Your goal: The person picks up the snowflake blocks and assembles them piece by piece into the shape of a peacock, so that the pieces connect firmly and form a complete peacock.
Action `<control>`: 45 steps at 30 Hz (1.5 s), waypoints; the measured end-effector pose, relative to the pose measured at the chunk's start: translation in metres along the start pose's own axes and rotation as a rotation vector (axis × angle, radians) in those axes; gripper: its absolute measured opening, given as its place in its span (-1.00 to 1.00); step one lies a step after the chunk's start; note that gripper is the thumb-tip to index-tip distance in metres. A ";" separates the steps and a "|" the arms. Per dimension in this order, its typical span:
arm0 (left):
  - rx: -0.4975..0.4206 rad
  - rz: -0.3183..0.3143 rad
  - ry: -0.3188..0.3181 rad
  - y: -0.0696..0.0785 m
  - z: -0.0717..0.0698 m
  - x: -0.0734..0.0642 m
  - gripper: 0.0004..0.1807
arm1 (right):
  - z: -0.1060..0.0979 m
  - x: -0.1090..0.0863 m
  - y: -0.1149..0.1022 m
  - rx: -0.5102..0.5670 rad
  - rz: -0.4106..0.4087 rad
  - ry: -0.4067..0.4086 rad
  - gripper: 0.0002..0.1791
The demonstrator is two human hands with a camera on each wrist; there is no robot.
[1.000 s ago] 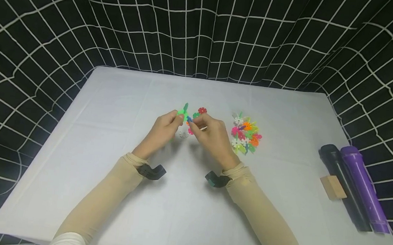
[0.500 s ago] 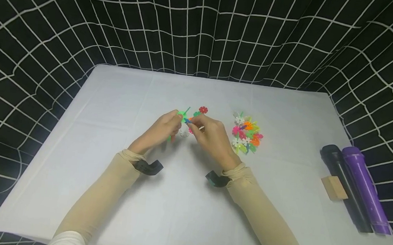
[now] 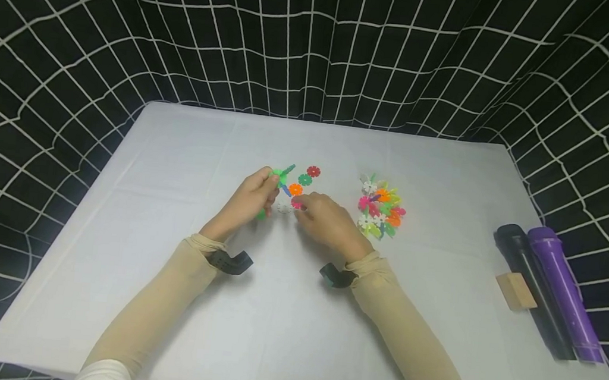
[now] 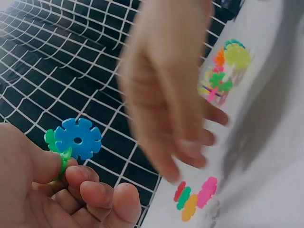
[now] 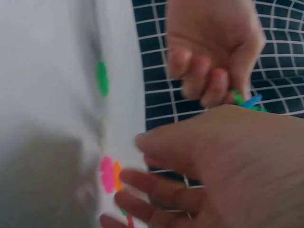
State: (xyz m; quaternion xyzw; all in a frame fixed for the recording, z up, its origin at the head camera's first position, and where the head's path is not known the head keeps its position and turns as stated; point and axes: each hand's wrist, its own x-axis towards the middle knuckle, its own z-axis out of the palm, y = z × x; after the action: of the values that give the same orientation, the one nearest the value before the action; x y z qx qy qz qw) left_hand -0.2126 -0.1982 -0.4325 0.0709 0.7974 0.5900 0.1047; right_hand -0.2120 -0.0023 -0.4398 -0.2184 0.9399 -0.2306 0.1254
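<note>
My left hand (image 3: 247, 200) pinches a light green snowflake disc (image 3: 277, 176) between thumb and fingers, above the table. Slotted into it are a blue snowflake disc (image 4: 78, 137) and a darker green one (image 3: 289, 169). My right hand (image 3: 331, 222) holds nothing, its fingers loosely bent over the row of loose discs. Its fingertips overlap a pink disc (image 3: 296, 203) in the head view. Beyond that lie an orange disc (image 3: 296, 189), a green disc (image 3: 305, 180) and a red disc (image 3: 314, 171). A whitish disc (image 3: 283, 208) and another green disc (image 3: 261, 214) lie nearer the left hand.
Right of the hands lies a pile of joined, many-coloured discs (image 3: 382, 207). At the table's right side are a black tube-like object (image 3: 535, 286), a purple one (image 3: 565, 288) and a wooden block (image 3: 516, 291). Dark grid-patterned cloth (image 3: 315, 48) surrounds the white table (image 3: 190, 145).
My right hand has let go of the blue disc, which stays on the light green one, and has moved back toward the pink disc. The left hand has turned slightly and keeps its pinch.
</note>
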 end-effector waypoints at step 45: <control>-0.275 0.067 -0.073 -0.003 -0.010 -0.001 -0.77 | -0.011 0.006 0.003 1.050 0.007 0.093 -0.87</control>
State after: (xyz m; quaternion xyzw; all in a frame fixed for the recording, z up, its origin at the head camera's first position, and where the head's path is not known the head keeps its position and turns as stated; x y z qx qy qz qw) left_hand -0.2144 -0.2079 -0.4325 0.1037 0.7020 0.6939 0.1226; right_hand -0.2223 0.0016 -0.4330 -0.1125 0.7030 -0.6796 0.1769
